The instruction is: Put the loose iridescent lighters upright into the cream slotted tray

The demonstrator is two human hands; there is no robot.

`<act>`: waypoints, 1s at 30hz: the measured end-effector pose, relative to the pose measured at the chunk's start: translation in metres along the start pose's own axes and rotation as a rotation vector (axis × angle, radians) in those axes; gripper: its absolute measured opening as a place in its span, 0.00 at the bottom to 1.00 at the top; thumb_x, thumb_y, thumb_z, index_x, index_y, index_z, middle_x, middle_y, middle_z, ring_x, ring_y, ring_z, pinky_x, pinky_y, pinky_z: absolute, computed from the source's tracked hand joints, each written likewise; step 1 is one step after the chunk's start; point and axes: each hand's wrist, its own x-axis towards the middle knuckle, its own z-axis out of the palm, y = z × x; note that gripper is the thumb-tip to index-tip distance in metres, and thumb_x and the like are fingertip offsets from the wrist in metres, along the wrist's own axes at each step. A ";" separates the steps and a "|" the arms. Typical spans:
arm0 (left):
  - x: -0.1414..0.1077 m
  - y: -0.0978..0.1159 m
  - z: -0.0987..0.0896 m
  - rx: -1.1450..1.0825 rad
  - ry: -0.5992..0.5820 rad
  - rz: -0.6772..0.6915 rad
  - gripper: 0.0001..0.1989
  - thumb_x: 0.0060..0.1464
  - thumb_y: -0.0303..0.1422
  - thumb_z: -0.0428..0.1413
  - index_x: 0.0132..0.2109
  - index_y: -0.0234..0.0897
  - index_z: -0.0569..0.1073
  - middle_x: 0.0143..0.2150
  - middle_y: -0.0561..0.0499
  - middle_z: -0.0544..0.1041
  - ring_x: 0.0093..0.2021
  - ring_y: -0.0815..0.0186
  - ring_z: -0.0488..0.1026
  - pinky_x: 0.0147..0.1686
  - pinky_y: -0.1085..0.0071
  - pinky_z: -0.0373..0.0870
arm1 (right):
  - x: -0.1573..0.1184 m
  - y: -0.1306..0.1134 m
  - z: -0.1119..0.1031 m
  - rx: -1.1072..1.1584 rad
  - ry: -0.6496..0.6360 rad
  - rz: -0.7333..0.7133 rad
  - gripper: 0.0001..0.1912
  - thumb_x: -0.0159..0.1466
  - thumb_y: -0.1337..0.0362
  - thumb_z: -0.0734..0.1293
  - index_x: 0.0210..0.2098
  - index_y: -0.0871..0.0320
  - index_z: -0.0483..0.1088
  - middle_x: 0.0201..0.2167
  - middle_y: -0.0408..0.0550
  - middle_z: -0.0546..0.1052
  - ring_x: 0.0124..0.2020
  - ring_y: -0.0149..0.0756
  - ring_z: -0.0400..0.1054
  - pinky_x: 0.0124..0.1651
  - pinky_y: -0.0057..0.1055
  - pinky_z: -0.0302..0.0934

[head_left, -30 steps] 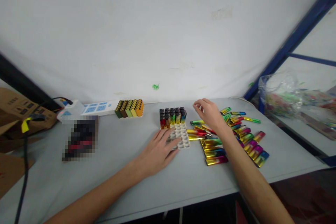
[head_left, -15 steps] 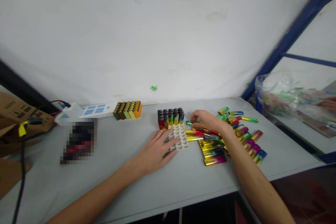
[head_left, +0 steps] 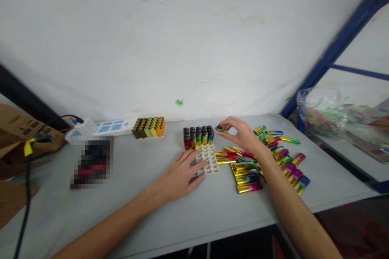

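My left hand lies with its fingers spread on the left part of a white tray with rows of slots. Lighters with black tops stand upright in the tray's back rows. Pinched in my right hand is a green lighter with a black top, raised just right of the standing lighters. Loose shiny lighters in several colours lie on the table to the right of the tray, partly beneath my right forearm.
A second block of upright lighters sits at the back left, beside a white power strip. A blurred dark object lies on the left of the grey table. Cardboard is at far left, a plastic bag at right.
My right hand has lifted the green lighter off the table beside the tray, and the lighter is now tilted in its fingers. My left hand stays on the tray.
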 end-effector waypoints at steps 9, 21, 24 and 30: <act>0.001 0.002 0.000 0.032 -0.007 -0.008 0.18 0.71 0.37 0.55 0.64 0.42 0.75 0.67 0.35 0.69 0.65 0.46 0.69 0.64 0.45 0.69 | 0.001 -0.014 0.001 -0.011 0.120 -0.102 0.11 0.71 0.53 0.71 0.44 0.54 0.76 0.39 0.51 0.79 0.38 0.42 0.74 0.46 0.41 0.74; 0.001 0.004 0.000 0.010 -0.002 -0.017 0.18 0.71 0.37 0.55 0.64 0.41 0.75 0.67 0.35 0.69 0.65 0.46 0.68 0.64 0.45 0.69 | 0.001 -0.025 0.011 0.106 0.196 -0.020 0.18 0.73 0.59 0.67 0.62 0.53 0.72 0.48 0.51 0.84 0.45 0.39 0.81 0.54 0.41 0.77; 0.001 0.004 0.000 0.013 0.005 -0.019 0.17 0.71 0.37 0.55 0.64 0.41 0.75 0.67 0.36 0.69 0.65 0.47 0.68 0.64 0.46 0.69 | 0.002 -0.028 0.013 0.254 0.152 0.065 0.18 0.73 0.56 0.68 0.60 0.54 0.74 0.48 0.51 0.84 0.45 0.39 0.81 0.53 0.40 0.78; 0.001 0.005 -0.001 0.030 -0.004 -0.014 0.18 0.72 0.37 0.55 0.64 0.40 0.75 0.66 0.36 0.69 0.64 0.46 0.68 0.64 0.45 0.70 | 0.005 -0.040 0.016 0.345 0.022 0.053 0.18 0.74 0.56 0.68 0.61 0.50 0.75 0.54 0.49 0.83 0.55 0.42 0.78 0.60 0.43 0.74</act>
